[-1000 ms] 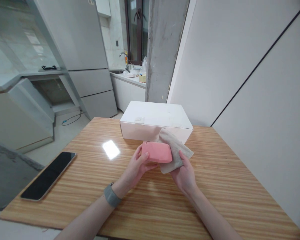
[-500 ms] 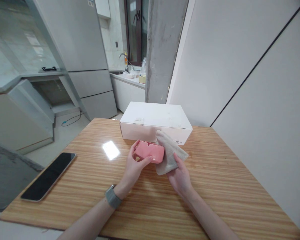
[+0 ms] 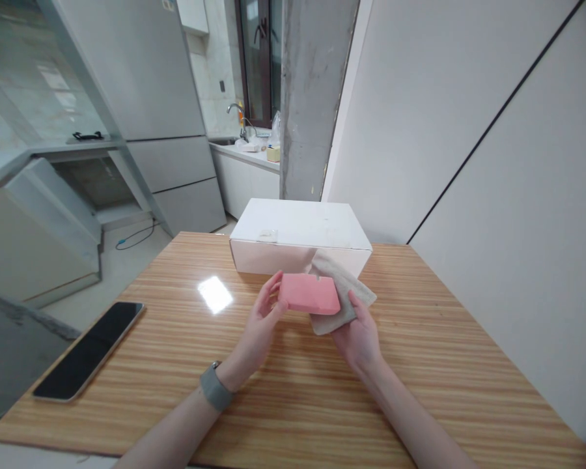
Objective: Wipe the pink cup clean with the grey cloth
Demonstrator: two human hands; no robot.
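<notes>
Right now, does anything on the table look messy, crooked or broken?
Nothing looks broken or spilled. The phone lies slanted close to the table edge. The left hand holds a pink case, the right hand a beige cloth, before a closed white box.

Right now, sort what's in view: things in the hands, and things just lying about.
In hand:
- pink case, held by left hand
- beige cloth, held by right hand against the case

Lying about:
- white box
- phone
- wooden table

Home kitchen: fridge, sink tap & counter behind wooden table
</notes>
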